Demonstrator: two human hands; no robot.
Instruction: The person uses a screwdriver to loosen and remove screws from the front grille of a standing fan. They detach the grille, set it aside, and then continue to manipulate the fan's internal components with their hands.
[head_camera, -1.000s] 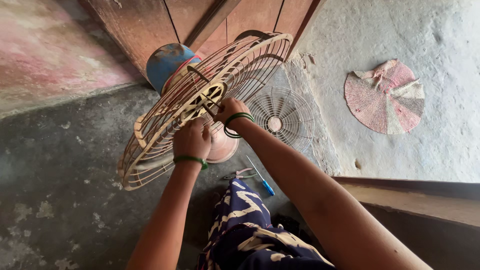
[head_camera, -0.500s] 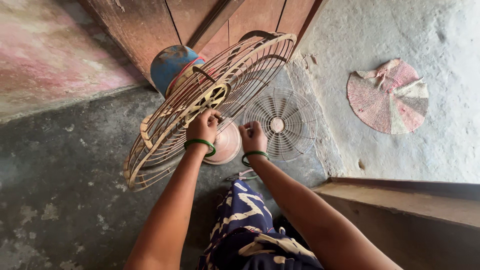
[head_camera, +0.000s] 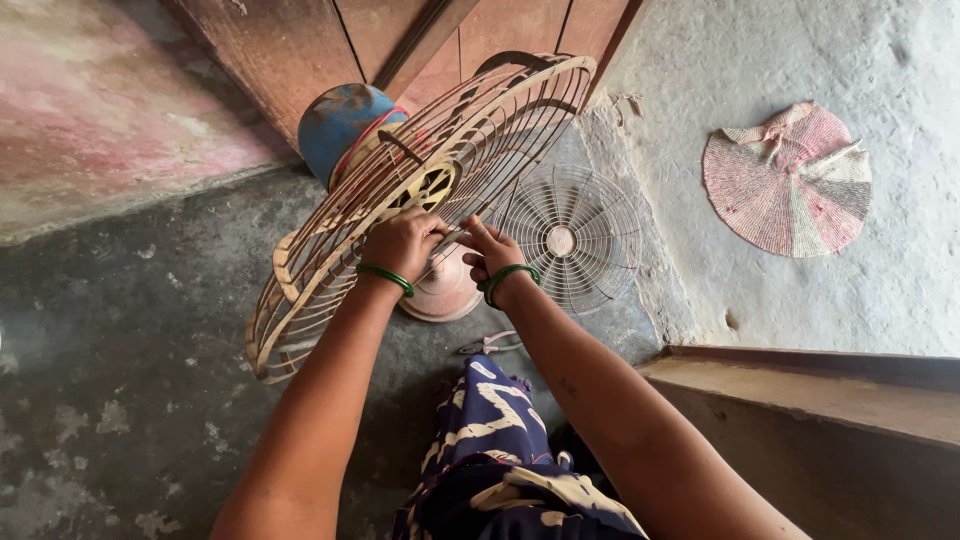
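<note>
Nearest the camera, the left hand (head_camera: 400, 243) curls its grip around the wires of a tilted cream fan guard (head_camera: 420, 190), while the right hand (head_camera: 490, 255) pinches a small part just beside its hub. The guard looks light, stiff and springy, best held by rim or hub ring. Beyond it a second grille (head_camera: 575, 235) lies flat on the floor (head_camera: 120, 340).

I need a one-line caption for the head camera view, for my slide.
Both hands, left hand and right hand, hold a tilted wire fan guard above a grey floor.
</note>
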